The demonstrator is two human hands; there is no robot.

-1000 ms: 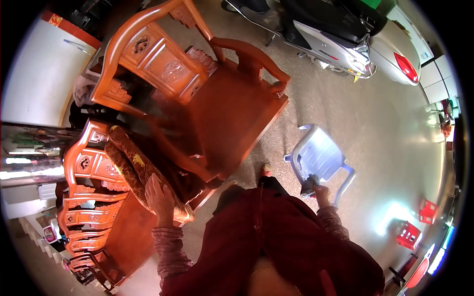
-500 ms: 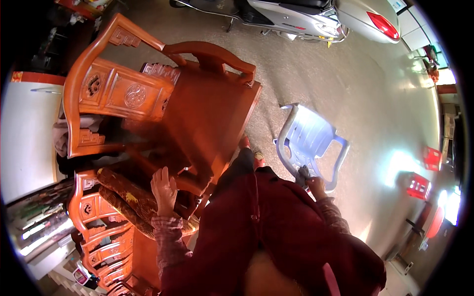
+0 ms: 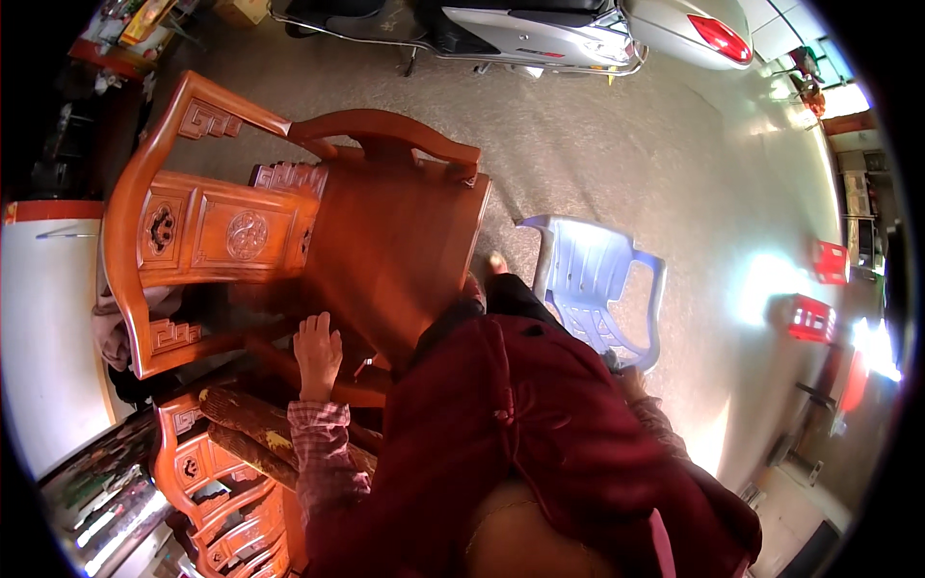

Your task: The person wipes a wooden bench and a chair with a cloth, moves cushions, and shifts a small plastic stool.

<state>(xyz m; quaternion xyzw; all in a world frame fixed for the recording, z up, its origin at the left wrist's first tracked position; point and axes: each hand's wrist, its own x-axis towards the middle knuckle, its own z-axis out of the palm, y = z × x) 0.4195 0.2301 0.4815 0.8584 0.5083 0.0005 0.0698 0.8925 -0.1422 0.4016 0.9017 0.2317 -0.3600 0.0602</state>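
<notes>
My left hand (image 3: 318, 356) is open, its fingers stretched out, over the near armrest side of a carved reddish-brown wooden armchair (image 3: 395, 241). Nothing shows in its palm; contact with the wood is unclear. To the right stands a pale blue plastic armchair (image 3: 585, 265). At that chair's near edge is my right hand (image 3: 633, 383), partly hidden by my dark red jacket. Its fingers are closed on a dark grey cloth (image 3: 611, 360), of which only a small piece shows.
A brown patterned cushion (image 3: 246, 414) lies by my left forearm, beside a carved wooden bench (image 3: 231, 511). A silver scooter (image 3: 520, 39) is parked at the far side. Red stools (image 3: 811, 318) stand at the right. A white panel (image 3: 53, 318) is at the left.
My view and body have shifted, so the furniture sits differently in view. My right hand with the grey cloth has drawn nearer my body and is more hidden. My left hand stays open.
</notes>
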